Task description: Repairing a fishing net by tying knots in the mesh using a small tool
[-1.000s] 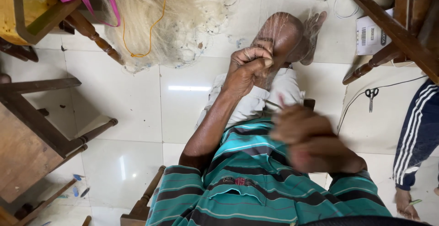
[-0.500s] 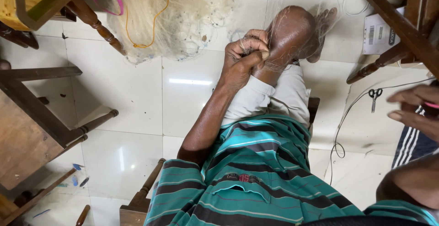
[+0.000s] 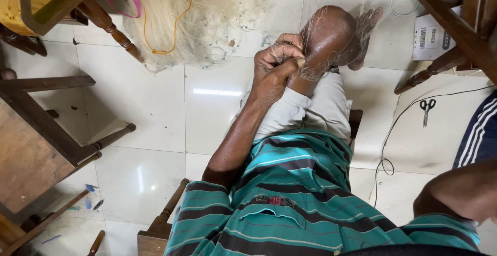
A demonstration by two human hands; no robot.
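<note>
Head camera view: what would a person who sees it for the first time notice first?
The eye goes first to the left hand at upper centre, pinching fine pale fishing net against the raised knee. The net spreads in a hazy heap over the white tiled floor at the top, with an orange cord looping through it. Below, the teal striped shirt fills the lower middle, and small scissors lie on the floor to the right.

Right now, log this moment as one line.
left hand: pinching net on knee | right hand: out of view | scissors: on floor
</note>
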